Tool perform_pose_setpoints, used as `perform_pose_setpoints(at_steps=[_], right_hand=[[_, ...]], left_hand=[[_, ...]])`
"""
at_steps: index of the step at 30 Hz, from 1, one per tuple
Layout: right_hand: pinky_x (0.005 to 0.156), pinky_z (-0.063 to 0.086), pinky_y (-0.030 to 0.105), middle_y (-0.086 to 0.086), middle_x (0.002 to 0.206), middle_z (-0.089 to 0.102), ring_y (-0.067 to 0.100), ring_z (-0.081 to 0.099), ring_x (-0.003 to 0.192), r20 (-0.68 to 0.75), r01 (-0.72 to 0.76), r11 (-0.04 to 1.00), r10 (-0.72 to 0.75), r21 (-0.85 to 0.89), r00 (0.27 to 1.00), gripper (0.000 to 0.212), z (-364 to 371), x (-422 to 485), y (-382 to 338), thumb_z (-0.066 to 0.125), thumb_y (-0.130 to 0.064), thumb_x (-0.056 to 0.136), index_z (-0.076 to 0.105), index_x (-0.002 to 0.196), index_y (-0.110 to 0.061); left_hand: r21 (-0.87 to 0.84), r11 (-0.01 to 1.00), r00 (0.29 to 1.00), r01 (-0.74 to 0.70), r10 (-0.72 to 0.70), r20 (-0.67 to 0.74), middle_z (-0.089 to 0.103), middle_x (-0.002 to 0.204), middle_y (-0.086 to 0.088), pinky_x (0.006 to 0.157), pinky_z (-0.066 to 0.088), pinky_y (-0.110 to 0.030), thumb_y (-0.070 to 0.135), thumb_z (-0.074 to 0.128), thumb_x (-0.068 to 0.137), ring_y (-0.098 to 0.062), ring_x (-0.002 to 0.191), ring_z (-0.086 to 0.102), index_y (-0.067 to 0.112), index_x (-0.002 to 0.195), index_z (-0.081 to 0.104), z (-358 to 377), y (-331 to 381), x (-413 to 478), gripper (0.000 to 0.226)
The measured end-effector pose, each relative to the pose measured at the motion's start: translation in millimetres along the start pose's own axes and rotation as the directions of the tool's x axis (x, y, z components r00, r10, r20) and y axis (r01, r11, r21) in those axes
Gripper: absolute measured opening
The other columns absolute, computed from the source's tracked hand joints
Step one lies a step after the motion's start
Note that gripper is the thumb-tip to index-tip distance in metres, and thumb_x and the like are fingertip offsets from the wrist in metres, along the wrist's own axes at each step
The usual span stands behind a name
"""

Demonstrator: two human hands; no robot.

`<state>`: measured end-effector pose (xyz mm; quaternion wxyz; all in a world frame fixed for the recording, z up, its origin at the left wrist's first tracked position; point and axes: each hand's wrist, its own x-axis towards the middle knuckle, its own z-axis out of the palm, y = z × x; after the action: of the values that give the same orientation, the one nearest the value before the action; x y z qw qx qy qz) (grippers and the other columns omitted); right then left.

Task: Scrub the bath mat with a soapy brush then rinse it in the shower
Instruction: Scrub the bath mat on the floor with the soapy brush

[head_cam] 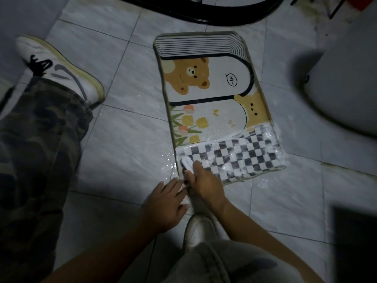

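Note:
A bath mat [210, 94] with a bear picture, flowers and a black-and-white checkered end lies flat on the tiled floor. White soap foam covers the checkered end and spills onto the tiles around it. My right hand [204, 180] grips a white brush [186, 162] at the mat's near left corner, bristles down on the checkers. My left hand [166, 201] rests with straight fingers on the wet floor just left of that corner, fingertips touching the mat's edge.
Another person's leg in camouflage trousers and a white sneaker [59, 68] stands at the left. My own shoe [199, 229] is just below my hands. A grey toilet base [344, 82] rises at the right, a black curved object [204, 11] lies beyond the mat.

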<state>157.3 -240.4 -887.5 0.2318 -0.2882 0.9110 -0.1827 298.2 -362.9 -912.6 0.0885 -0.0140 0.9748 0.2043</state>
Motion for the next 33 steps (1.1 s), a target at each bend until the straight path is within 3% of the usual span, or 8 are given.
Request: perform_pose_setpoints(at_steps=[6, 10, 13, 18, 20, 26, 30, 33], right_hand=[[0.062, 0.044, 0.033, -0.005, 0.073, 0.052, 0.021, 0.057, 0.068, -0.153, -0.378, 0.925, 0.379, 0.037, 0.912, 0.031, -43, 21, 68, 0.038, -0.051, 0.108, 0.042, 0.095, -0.022], [0.054, 0.041, 0.024, -0.006, 0.076, 0.057, 0.005, 0.057, 0.063, -0.004, -0.167, 0.98, 0.168, 0.112, 0.986, 0.019, -12, -6, 12, 0.041, -0.045, 0.109, 0.043, 0.1, -0.028], [0.051, 0.04, 0.019, -0.01, 0.077, 0.056, 0.002, 0.056, 0.062, 0.022, 0.0, 1.0, 0.001, -0.029, 1.0, 0.024, -11, -17, 18, 0.036, -0.051, 0.109, 0.046, 0.109, -0.029], [0.051, 0.038, 0.025, -0.005, 0.073, 0.056, 0.011, 0.055, 0.061, -0.115, -0.336, 0.938, 0.325, -0.088, 0.939, 0.029, -56, -3, 91, 0.036, -0.052, 0.108, 0.041, 0.095, -0.026], [0.051, 0.037, 0.024, -0.004, 0.074, 0.058, 0.014, 0.059, 0.064, -0.156, -0.352, 0.935, 0.343, -0.033, 0.926, 0.028, -48, -4, 79, 0.039, -0.05, 0.108, 0.043, 0.096, -0.025], [0.055, 0.046, 0.026, -0.004, 0.089, 0.065, 0.009, 0.056, 0.065, 0.047, 0.038, 0.985, -0.031, -0.167, 0.998, 0.032, -4, -35, 18, 0.035, -0.055, 0.107, 0.047, 0.118, -0.027], [0.051, 0.038, 0.018, -0.009, 0.081, 0.054, 0.004, 0.053, 0.063, -0.044, -0.203, 0.962, 0.199, -0.183, 0.979, 0.025, -37, -40, 76, 0.035, -0.051, 0.108, 0.043, 0.109, -0.027], [0.052, 0.042, 0.017, -0.008, 0.078, 0.057, 0.007, 0.06, 0.063, -0.132, -0.331, 0.944, 0.329, 0.002, 0.935, 0.02, -26, -50, 55, 0.036, -0.049, 0.109, 0.041, 0.106, -0.03]], left_hand=[[-0.003, 1.0, 0.999, 0.009, -0.009, 0.031, 0.049, 0.155, -0.003, 0.119, 0.025, -0.049, 0.057, 0.04, 0.102, -0.02, 0.148, 0.038, 0.024, 0.146, 0.053, 2, 2, 0, 0.056], [0.04, 0.999, 0.999, 0.019, -0.021, 0.05, 0.049, 0.155, -0.005, 0.119, 0.028, -0.061, 0.057, 0.042, 0.1, -0.022, 0.148, 0.039, 0.023, 0.146, 0.054, 2, 3, 0, 0.059], [0.055, 0.998, 0.999, -0.007, 0.005, 0.041, 0.049, 0.155, -0.005, 0.118, 0.028, -0.063, 0.057, 0.044, 0.099, -0.022, 0.148, 0.039, 0.024, 0.147, 0.054, 5, -4, -2, 0.059], [0.066, 0.998, 0.999, -0.012, 0.009, 0.037, 0.046, 0.157, -0.007, 0.119, 0.025, -0.063, 0.058, 0.041, 0.1, -0.024, 0.15, 0.035, 0.023, 0.147, 0.053, 11, -5, -5, 0.06], [0.091, 0.996, 0.999, -0.017, 0.013, 0.038, 0.048, 0.155, -0.01, 0.118, 0.026, -0.062, 0.059, 0.042, 0.098, -0.026, 0.149, 0.037, 0.02, 0.145, 0.055, 11, -2, -3, 0.062], [0.062, 0.998, 0.999, -0.012, 0.01, 0.036, 0.049, 0.154, -0.011, 0.116, 0.032, -0.054, 0.056, 0.045, 0.095, -0.03, 0.144, 0.043, 0.017, 0.144, 0.057, 9, 5, -3, 0.064], [0.074, 0.997, 0.998, -0.034, 0.03, 0.052, 0.047, 0.156, -0.008, 0.116, 0.03, -0.054, 0.056, 0.042, 0.097, -0.029, 0.146, 0.041, 0.017, 0.146, 0.054, 10, 1, -2, 0.064], [0.085, 0.996, 0.996, -0.034, 0.027, 0.084, 0.046, 0.157, -0.007, 0.116, 0.028, -0.051, 0.058, 0.04, 0.097, -0.028, 0.146, 0.041, 0.019, 0.147, 0.053, 9, 0, 1, 0.065]])
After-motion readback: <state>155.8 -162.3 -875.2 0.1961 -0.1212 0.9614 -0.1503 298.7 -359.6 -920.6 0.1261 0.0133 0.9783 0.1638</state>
